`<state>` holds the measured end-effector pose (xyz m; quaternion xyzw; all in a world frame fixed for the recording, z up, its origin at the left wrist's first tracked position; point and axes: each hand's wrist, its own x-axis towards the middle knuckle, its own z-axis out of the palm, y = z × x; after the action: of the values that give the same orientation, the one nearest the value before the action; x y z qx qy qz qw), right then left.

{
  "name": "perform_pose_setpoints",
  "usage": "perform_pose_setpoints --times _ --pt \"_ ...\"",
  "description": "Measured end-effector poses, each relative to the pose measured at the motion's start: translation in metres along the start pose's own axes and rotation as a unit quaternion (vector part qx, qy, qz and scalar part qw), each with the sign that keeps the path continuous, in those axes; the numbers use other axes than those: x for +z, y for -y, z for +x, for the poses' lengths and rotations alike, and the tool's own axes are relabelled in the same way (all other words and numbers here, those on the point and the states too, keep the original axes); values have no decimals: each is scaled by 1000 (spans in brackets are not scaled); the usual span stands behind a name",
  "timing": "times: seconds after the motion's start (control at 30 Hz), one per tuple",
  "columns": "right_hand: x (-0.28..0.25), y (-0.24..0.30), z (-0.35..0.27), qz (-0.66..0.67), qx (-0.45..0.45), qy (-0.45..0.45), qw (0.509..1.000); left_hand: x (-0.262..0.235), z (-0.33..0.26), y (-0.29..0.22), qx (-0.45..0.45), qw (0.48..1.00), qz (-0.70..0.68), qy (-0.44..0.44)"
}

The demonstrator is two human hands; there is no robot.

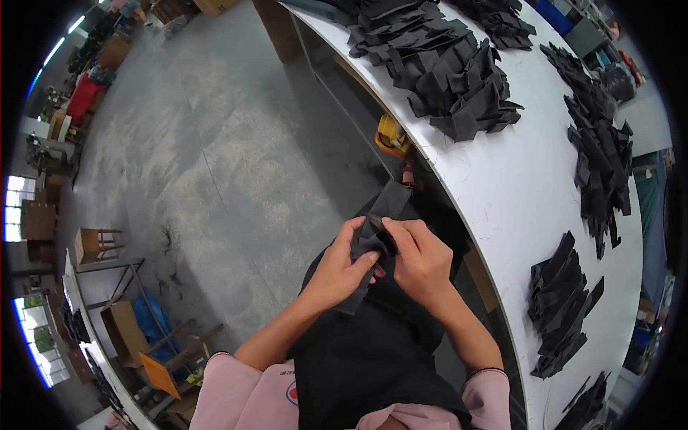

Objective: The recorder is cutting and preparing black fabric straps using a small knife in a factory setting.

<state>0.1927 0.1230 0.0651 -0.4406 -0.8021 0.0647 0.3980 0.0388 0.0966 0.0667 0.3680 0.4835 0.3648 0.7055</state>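
Observation:
Both hands are together in front of my black apron, above my lap. My left hand [344, 267] is closed on a folded piece of black fabric [393, 201], its thumb pressed on the near side. My right hand [419, 259] pinches the same fabric at its upper right with thumb and forefinger. One flat strip of the fabric sticks out past the fingers at the top, and another end hangs below the left hand. The folds between the hands are dark, so their exact layout cannot be made out.
At my right a curved-looking white table [494, 193] carries a large heap of black fabric pieces [459, 79] and several smaller piles [562, 315]. A yellow container [390, 136] stands under its edge. Grey concrete floor [215, 143] stretches left, toward a wooden stool [97, 245] and a metal-framed table.

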Motion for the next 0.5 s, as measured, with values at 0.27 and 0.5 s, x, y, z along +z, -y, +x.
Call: perform_pose_setpoints --times 0.27,0.5 --pt "-1 -5 -3 131 178 23 975 -1 9 6 -21 999 -35 17" --pt "-4 -29 -33 302 342 -18 890 -17 16 11 -37 993 -107 15"
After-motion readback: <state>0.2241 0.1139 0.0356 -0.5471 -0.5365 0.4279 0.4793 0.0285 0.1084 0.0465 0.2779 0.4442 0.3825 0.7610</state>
